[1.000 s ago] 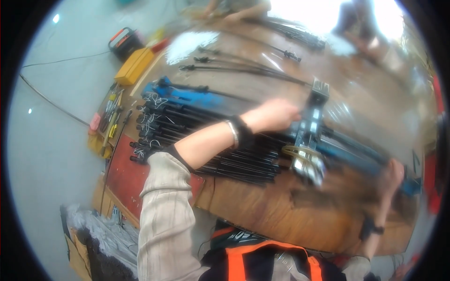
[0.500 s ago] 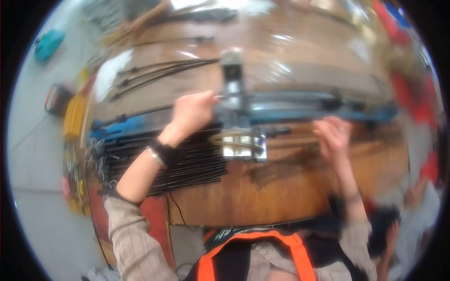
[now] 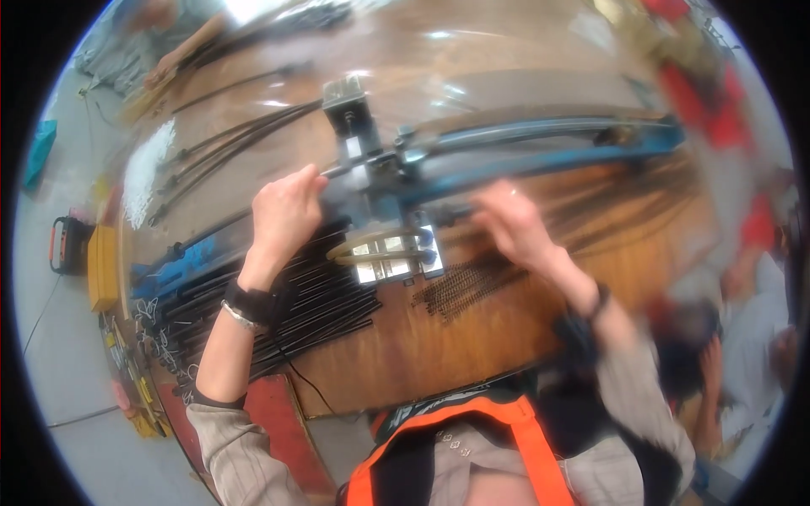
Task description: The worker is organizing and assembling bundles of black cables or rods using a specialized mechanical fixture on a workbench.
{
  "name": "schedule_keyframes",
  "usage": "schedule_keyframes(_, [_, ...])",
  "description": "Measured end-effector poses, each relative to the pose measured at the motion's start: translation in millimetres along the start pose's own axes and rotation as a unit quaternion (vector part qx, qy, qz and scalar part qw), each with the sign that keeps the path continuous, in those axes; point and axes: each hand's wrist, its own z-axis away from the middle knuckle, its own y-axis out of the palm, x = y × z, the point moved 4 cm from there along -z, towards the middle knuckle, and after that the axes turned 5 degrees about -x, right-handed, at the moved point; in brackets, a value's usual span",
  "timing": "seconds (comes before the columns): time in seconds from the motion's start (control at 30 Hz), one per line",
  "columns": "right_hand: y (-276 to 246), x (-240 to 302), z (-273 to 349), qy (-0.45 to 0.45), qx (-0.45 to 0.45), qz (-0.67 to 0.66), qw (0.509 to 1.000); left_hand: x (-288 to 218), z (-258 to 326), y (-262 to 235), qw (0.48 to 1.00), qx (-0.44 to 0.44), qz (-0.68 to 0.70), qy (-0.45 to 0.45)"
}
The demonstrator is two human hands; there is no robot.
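Observation:
My left hand (image 3: pixel 289 215) is closed, thumb and fingers together, just left of a bench fixture (image 3: pixel 371 177) with an upright metal block. A thin piece seems to run from its fingertips to the fixture, but blur hides what it is. My right hand (image 3: pixel 516 221), smeared by motion, hovers right of the fixture, over the near side of a long blue rail (image 3: pixel 540 169). A pale tube (image 3: pixel 375 244) loops across the shiny plates (image 3: pixel 386 263) at the fixture's near end. Many thin black rods (image 3: pixel 312 295) lie under and beside my left forearm.
Dark spring-like strands (image 3: pixel 464 287) spread over the wooden table (image 3: pixel 396 363) at right. More black rods (image 3: pixel 245 148) lie at the far left, near white scraps (image 3: pixel 150 173). A yellow box (image 3: pixel 103 268) stands by the left edge. Other people sit far left and at right.
The view has turned, so the fixture appears further left and tilted. My right hand has moved left along the rail toward the fixture. My left hand stays beside the fixture, still closed.

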Motion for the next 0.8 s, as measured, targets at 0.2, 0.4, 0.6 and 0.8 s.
schedule_keyframes(0.2, [0.9,-17.9,-8.4,-0.010,-0.011,-0.040,0.999,-0.7,-1.3,2.4,0.996,-0.056,-0.028,0.065])
schedule_keyframes(0.4, [5.0,32.9,21.3,-0.152,0.160,0.106,0.970,27.0,-4.2,-4.8,0.978,-0.094,-0.078,0.168])
schedule_keyframes(0.6, [35.7,47.5,56.3,-0.141,0.221,0.044,0.964,38.8,25.7,-32.2,0.946,-0.184,-0.206,0.168])
schedule_keyframes(0.8, [48.8,41.8,50.1,-0.008,0.195,-0.009,0.981,-26.5,184.1,-29.3,0.993,0.017,-0.120,0.006])
